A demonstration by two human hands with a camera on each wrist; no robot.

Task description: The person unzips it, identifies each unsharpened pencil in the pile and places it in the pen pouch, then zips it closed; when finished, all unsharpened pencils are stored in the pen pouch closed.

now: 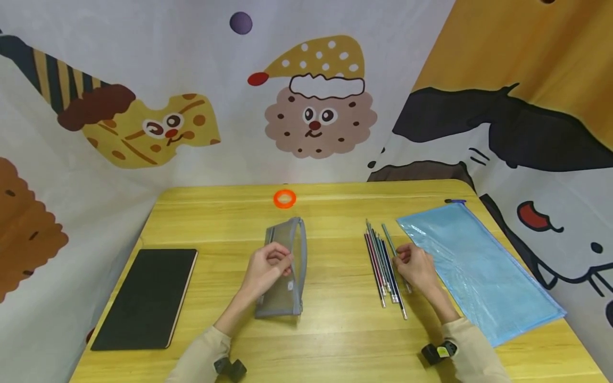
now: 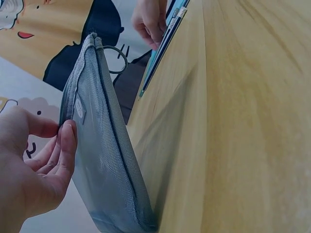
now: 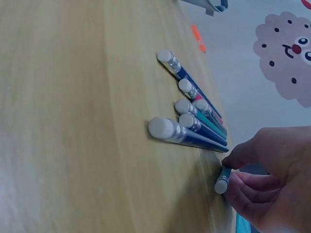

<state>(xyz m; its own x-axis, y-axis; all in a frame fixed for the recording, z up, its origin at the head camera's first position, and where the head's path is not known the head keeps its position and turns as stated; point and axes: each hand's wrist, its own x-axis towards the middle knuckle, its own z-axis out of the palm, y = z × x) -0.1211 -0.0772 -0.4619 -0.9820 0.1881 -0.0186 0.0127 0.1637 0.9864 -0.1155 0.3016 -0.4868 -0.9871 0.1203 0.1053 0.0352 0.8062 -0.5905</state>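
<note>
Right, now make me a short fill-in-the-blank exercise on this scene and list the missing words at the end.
The right grip pinches a ____ with a white eraser.
In the head view, the black notebook lies to the ____ of the grey pouch.
The small ring is coloured ____.
The large plastic folder is coloured ____.

Missing words: pencil; left; orange; blue.

At least seven pencils (image 3: 200,117) counted
One pouch (image 1: 281,296), one notebook (image 1: 143,299) and one ring (image 1: 276,199) are seen around the left hand (image 1: 269,268); one folder (image 1: 474,271) beside the right hand (image 1: 417,267).
</note>
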